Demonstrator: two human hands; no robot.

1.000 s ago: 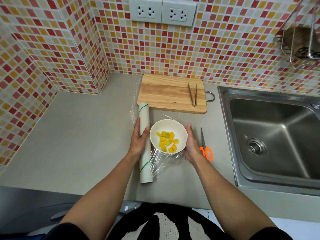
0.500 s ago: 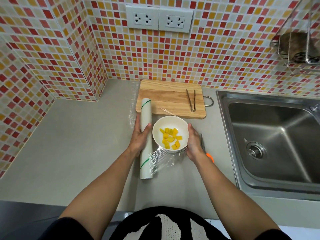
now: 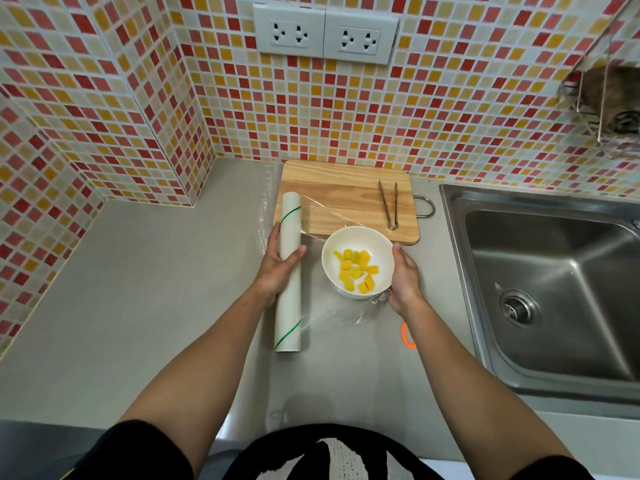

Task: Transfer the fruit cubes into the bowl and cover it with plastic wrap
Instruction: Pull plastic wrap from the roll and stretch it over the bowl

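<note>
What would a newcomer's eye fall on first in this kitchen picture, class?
Probably the white bowl of yellow fruit cubes at the centre of the grey counter, held by the right hand. Beside it, the left hand grips a plastic wrap roll. Behind, the red-and-yellow mosaic wall stands out.

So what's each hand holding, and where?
Left hand grips the wrap roll mid-length; right hand holds the bowl by its right side.

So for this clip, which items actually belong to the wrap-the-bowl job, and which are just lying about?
In the job:
bowl with fruit cubes
plastic wrap roll, gripped by left hand
right hand, holding the bowl's side

Lying about:
cutting board
tongs
orange-handled scissors, mostly hidden
sink
</note>
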